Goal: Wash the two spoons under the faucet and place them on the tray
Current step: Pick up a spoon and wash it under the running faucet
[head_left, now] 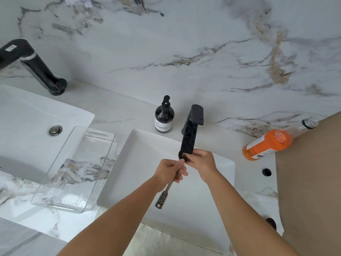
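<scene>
While the clear tray (73, 170) lay on the table at the left, bridging the rim of a second basin and still bare of cutlery, it sat within easy reach of the wash, which looked like the reason for parking it there. Moving right, the left hand (170, 170) was closed round the handle of a dark spoon (167, 191), perforated end pointing down toward the person, so the bowl went up under the spout. The black faucet (191, 133) hung over the white sink (129, 163), and the right hand (202, 163) curled its fingers on the spoon's bowl just below the outlet, seemingly to rub it. Whether water ran, I couldn't tell. Only one spoon showed; the second was out of sight. Further right, an orange bottle (271, 143) lay tipped, well apart.
</scene>
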A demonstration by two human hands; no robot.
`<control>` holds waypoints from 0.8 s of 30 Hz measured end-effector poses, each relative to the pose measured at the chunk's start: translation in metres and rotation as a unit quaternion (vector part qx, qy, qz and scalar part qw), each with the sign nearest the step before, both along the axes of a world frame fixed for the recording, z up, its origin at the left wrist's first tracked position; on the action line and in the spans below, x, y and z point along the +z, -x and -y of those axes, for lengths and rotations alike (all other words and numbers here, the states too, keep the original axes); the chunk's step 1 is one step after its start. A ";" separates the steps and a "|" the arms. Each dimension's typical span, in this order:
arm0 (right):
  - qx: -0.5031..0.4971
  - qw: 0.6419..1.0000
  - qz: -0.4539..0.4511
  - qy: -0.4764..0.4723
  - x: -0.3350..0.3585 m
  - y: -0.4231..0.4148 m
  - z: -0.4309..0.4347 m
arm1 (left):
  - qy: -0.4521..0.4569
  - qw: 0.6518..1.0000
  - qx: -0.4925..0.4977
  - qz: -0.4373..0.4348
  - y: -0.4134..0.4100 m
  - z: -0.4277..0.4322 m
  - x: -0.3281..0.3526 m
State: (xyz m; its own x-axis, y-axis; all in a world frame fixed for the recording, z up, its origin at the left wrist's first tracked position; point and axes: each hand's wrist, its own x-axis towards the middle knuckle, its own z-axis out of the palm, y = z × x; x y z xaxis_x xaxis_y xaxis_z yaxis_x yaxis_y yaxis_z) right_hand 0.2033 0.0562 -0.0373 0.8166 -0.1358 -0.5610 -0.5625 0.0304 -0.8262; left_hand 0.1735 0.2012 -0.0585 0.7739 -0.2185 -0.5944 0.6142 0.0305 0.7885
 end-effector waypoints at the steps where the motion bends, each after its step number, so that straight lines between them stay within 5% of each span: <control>1: -0.028 1.000 -0.002 0.011 -0.002 0.001 -0.001 | -0.054 0.999 -0.007 0.002 -0.001 0.001 0.002; 4: 0.005 1.000 -0.003 0.017 -0.001 0.004 -0.006 | -0.205 0.977 -0.052 0.037 -0.001 0.001 0.002; 10: 0.067 0.974 -0.055 -0.207 0.007 0.002 -0.004 | -0.251 0.948 -0.121 0.155 0.013 -0.013 -0.004; 16: -0.128 0.910 -0.087 -0.386 -0.002 0.005 -0.007 | -0.316 0.929 -0.081 0.176 0.007 -0.014 -0.001; 24: -0.060 0.986 -0.073 -0.140 0.002 0.007 -0.003 | -0.310 0.941 -0.069 0.117 0.014 -0.007 0.001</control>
